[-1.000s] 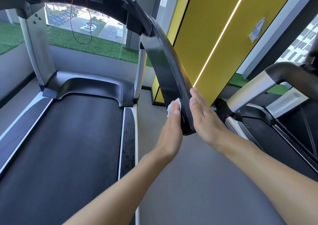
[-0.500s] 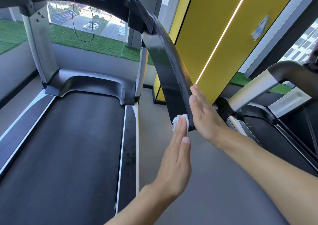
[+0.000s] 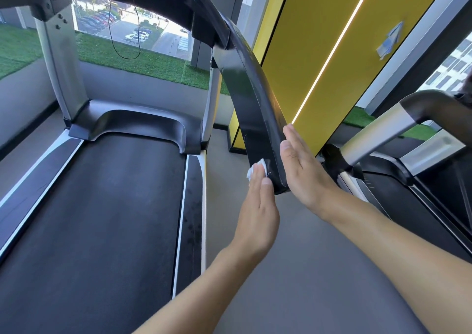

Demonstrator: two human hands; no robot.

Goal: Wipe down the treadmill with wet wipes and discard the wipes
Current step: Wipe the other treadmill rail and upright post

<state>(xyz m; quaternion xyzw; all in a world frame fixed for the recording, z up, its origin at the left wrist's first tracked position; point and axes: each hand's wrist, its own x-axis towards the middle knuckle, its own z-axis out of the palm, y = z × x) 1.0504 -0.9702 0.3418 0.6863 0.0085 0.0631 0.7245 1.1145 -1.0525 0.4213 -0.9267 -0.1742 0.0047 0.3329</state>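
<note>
- Handrail (image 3: 252,98) of your treadmill (image 3: 138,121): black, curving down from the console toward you, with its free end between your two hands.
- Your left hand (image 3: 258,211) presses a crumpled white wet wipe (image 3: 255,170) against the rail's inner face, close to the lower end. Its fingers are straight and held together, not curled round the wipe, which shows just past the fingertips.
- Your right hand (image 3: 304,170) lies flat along the rail's outer face, opposite the left. Its fingers are straight and it holds nothing.
- Faint pale marks sit on the rail near the wipe, too small to read.
- The dark running belt (image 3: 102,218) stretches below and to your left, flanked by black side strips with silver edges.
- A thin red cord (image 3: 113,42) hangs in a loop from the console.
- Behind the rail stands a yellow wall panel (image 3: 319,39) crossed by a narrow lit strip (image 3: 332,50). A blue-and-white label (image 3: 389,41) is stuck on the grey frame beside it, and its print cannot be read.
- A second treadmill (image 3: 383,126) with a silver-and-black handrail stands to your right.
- Green turf (image 3: 143,62) and parked cars show through the window ahead.
</note>
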